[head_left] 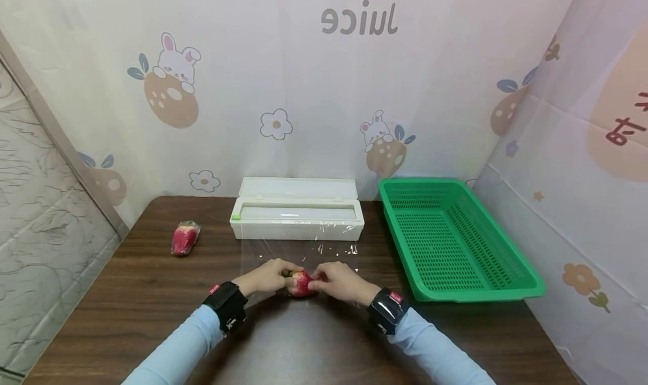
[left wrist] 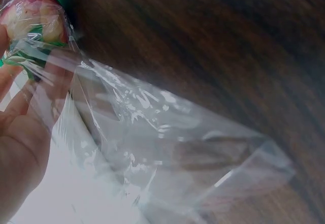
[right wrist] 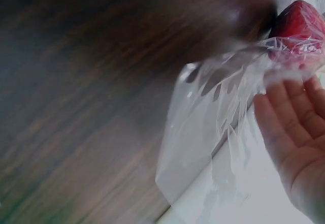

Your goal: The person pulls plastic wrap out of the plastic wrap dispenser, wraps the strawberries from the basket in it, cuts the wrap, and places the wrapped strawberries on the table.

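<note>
A red fruit with a yellowish, green-leaved end lies on the table between both hands, partly covered by clear plastic film. My left hand holds its leafy left end, fingers curled round the fruit through the film. On the right side, my right hand pinches film against the fruit; in the right wrist view its other fingers reach up to the red end, under loose film. The film runs back to a white dispenser box with its lid raised.
A green plastic basket stands to the right of the dispenser. At the left of the brown table lies another red fruit in clear film. A patterned curtain hangs behind the table.
</note>
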The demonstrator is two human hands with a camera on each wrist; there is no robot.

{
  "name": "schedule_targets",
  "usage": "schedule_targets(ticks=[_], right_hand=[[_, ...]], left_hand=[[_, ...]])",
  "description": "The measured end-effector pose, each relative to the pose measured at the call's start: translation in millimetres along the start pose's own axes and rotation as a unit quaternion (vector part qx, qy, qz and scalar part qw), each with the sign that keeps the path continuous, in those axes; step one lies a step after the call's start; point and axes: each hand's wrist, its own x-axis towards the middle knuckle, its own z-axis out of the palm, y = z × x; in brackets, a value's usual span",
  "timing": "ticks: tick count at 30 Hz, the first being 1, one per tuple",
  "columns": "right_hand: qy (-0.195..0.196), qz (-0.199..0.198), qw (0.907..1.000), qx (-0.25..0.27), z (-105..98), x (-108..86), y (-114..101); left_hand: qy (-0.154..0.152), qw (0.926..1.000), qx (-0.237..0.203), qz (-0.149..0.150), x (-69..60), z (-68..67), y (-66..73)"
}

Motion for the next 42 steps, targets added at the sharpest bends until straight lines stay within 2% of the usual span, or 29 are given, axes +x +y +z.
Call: schedule_targets(ticks=[3, 4, 7, 14, 18, 21, 23, 26, 28, 30, 32, 34, 35, 38, 42], right_hand=[[-0.014, -0.007, 0.9998, -0.011, -1, -2.4, 1], [-0.013, -0.013, 0.9997, -0.017, -1, -2.8, 2], [-0.001, -0.026, 0.9995, -0.018, -2, -3.3, 3], [0.012, -0.033, 0.9994, 0.003, -4, 0.6, 9], [0.014, -0.018, 0.9997, 0.000, -5, 3.2, 12], [0.027, -0.009, 0.9995, -0.012, -6, 3.6, 12], [0.053, -0.012, 0.9977, -0.040, -7, 2.8, 9], [0.122, -0.047, 0.9862, -0.101, -7, -0.8, 0], [0.176, -0.092, 0.9695, -0.143, -5, -4.7, -7], [0.214, -0.144, 0.9510, -0.171, -3, -9.1, -16], [0.225, -0.188, 0.9365, -0.192, 1, -12.9, -22], [0.214, -0.210, 0.9316, -0.205, 6, -15.3, -27], [0.204, -0.211, 0.9321, -0.212, 8, -15.6, -28], [0.170, -0.196, 0.9408, -0.218, 16, -14.3, -28], [0.157, -0.176, 0.9511, -0.200, 22, -7.9, -27]], left_hand=[[0.002, 1.0000, -0.009, 0.002, -1.4, -1.2, 0.3], [0.002, 0.9999, -0.007, 0.012, -2.0, -1.7, 0.0], [0.003, 0.9998, -0.015, 0.014, -2.3, -2.4, 1.0], [-0.012, 0.9985, -0.044, -0.031, 2.1, -1.4, -0.2], [-0.012, 0.9984, -0.043, -0.036, 3.3, -1.6, 0.3], [-0.005, 0.9986, -0.032, -0.042, 3.2, -1.7, 1.1], [0.001, 0.9988, -0.019, -0.046, 2.8, -1.8, 1.0], [0.013, 0.9988, -0.002, -0.047, 2.4, -2.3, -0.2], [0.011, 0.9988, -0.002, -0.048, 2.5, -3.1, -1.9], [0.008, 0.9987, -0.006, -0.050, 1.9, -4.6, -2.5], [-0.001, 0.9985, -0.016, -0.053, 1.6, -6.3, -2.6], [-0.007, 0.9984, -0.022, -0.052, 1.2, -7.8, -2.3], [-0.011, 0.9983, -0.028, -0.050, 1.0, -8.5, -2.0], [-0.020, 0.9975, -0.053, -0.041, 1.5, -9.5, -2.8], [-0.030, 0.9943, -0.094, -0.042, 2.3, -9.1, -5.7]])
